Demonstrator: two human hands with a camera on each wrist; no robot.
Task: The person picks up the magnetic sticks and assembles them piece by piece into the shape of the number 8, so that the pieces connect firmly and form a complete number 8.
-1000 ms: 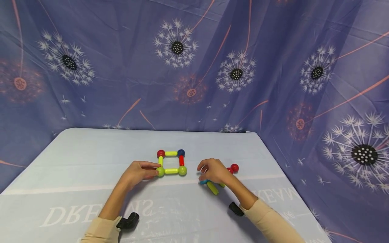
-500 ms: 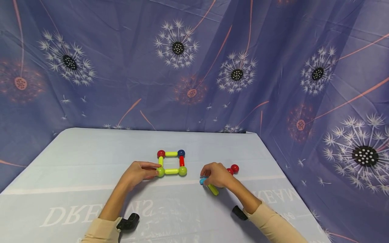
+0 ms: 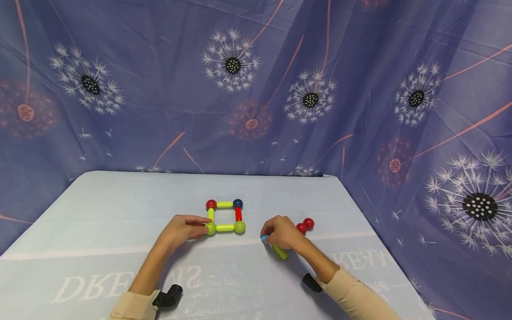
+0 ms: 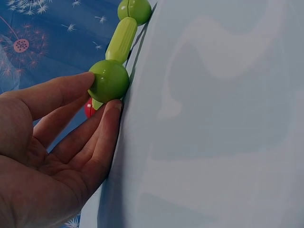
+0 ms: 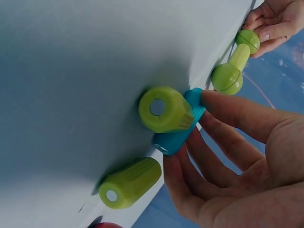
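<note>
My left hand (image 3: 180, 232) pinches the green ball (image 4: 110, 80) at the near left corner of a flat square of magnetic rods and balls. The square's other corners are a red ball (image 3: 211, 204), a dark blue ball (image 3: 238, 204) and a second green ball (image 3: 239, 227). Yellow-green rods and one red rod (image 3: 238, 214) join them. To the right, my right hand (image 3: 281, 232) grips a blue magnetic rod (image 5: 176, 135) between thumb and fingers, low over the table. One yellow-green rod (image 5: 164, 109) lies against or just beside the blue one; another yellow-green rod (image 5: 130, 183) lies close by.
Two red balls (image 3: 301, 229) sit just beyond my right hand. The table (image 3: 120, 200) has a pale cloth with printed lettering. A purple curtain with dandelions (image 3: 160, 89) hangs behind and along the right side.
My right hand has come down over the blue rod, and its fingers have closed round it. The left hand stays on the green corner ball, and the square has not moved.
</note>
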